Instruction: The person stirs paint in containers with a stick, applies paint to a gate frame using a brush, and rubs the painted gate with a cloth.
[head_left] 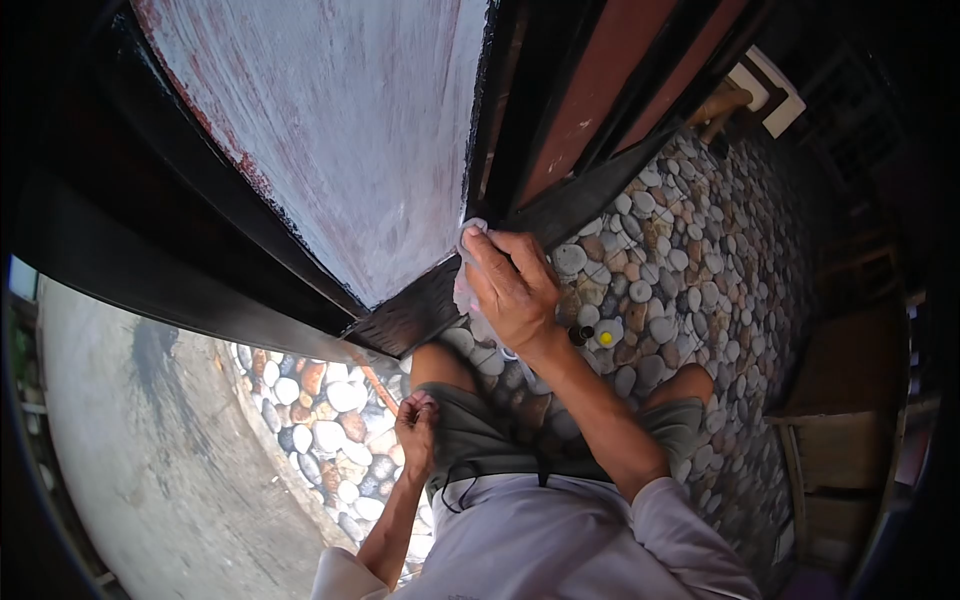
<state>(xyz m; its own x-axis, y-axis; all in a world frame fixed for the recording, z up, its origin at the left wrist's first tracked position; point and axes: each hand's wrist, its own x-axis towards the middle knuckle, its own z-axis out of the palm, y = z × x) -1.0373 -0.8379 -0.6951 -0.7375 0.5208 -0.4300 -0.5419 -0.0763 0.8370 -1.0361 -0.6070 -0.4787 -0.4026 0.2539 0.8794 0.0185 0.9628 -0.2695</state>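
Observation:
My right hand (515, 290) presses a pale, crumpled cloth (463, 292) with its fingertips against the lower right corner of a whitish painted panel (340, 130). Streaks of red show along the panel's left edge, and a black frame (410, 305) borders it. Near my left knee, my left hand (416, 420) is closed, with its fingers pinched together; what they hold, if anything, is too small to make out.
Rounded pebbles (700, 270) cover the ground, with concrete (160, 430) at the left. A small round thing with a yellow centre (606, 338) lies beside a dark one (580, 335). Brown boxes (840, 450) stand at the right. Reddish panels (600, 80) adjoin the whitish one.

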